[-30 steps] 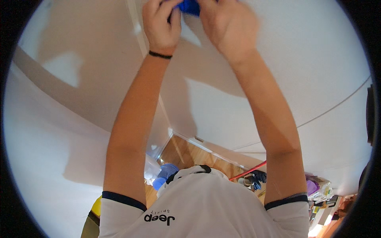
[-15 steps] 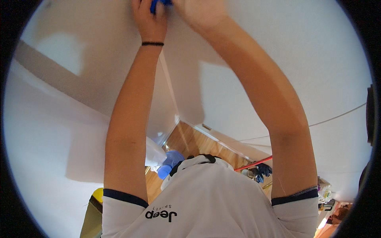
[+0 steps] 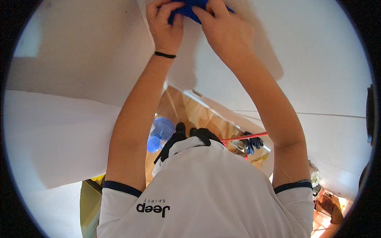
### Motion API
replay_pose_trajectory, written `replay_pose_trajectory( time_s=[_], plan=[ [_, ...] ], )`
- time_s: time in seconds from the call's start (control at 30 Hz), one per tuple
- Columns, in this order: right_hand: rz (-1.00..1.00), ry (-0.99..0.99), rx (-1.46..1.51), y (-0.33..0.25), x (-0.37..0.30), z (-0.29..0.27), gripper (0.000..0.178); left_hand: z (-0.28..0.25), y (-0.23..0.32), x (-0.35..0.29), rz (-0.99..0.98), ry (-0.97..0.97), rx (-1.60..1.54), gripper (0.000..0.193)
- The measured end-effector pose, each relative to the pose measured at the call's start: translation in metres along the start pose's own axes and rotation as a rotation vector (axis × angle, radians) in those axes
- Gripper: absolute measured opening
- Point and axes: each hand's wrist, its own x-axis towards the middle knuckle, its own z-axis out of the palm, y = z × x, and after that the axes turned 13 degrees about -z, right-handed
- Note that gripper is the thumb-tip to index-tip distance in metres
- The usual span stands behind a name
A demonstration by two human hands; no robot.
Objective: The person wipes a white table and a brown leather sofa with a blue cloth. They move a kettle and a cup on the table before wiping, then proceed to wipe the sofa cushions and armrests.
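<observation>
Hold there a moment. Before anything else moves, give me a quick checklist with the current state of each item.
1. Left grip on the blue cloth: ok, fingers and thumb are at it.
2. Right grip on the same cloth: ok, thumb and fingers hold it.
3. Whole cloth in view: not ok, the picture's top edge cuts it off.
4. Cloth pressed flat on the wall: cannot tell from this angle.
5. Blue jug well away from the shoes: not ok, it is close beside them.
6. Both ends of the red stick visible: not ok, it runs behind the right arm.
</observation>
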Motion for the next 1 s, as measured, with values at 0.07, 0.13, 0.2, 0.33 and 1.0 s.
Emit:
replay_pose_trajectory(
  time_s=[0.07,0.13,0.2,0.33,1.0],
  plan=[
    [-0.040,-0.047,0.032,-0.003,-0.039,0.000,0.024,0.011,0.004,-0.042,-0.119,-0.034,0.023,0.034],
    [-0.045,-0.124,0.075,-0.007,-0.083,0.022,0.026,0.014,0.010,-0.089,-0.242,-0.103,0.004,0.034],
    [-0.015,-0.226,0.139,-0.011,-0.131,0.055,0.030,0.019,0.009,-0.135,-0.351,-0.213,-0.006,0.034],
    [0.038,-0.185,0.183,-0.014,-0.171,0.045,0.035,0.015,0.040,-0.161,-0.452,-0.374,-0.025,0.036],
    [0.339,-0.043,0.091,0.008,-0.354,-0.022,0.033,0.060,0.159,-0.259,-0.211,-0.659,-0.068,0.036]
  ],
)
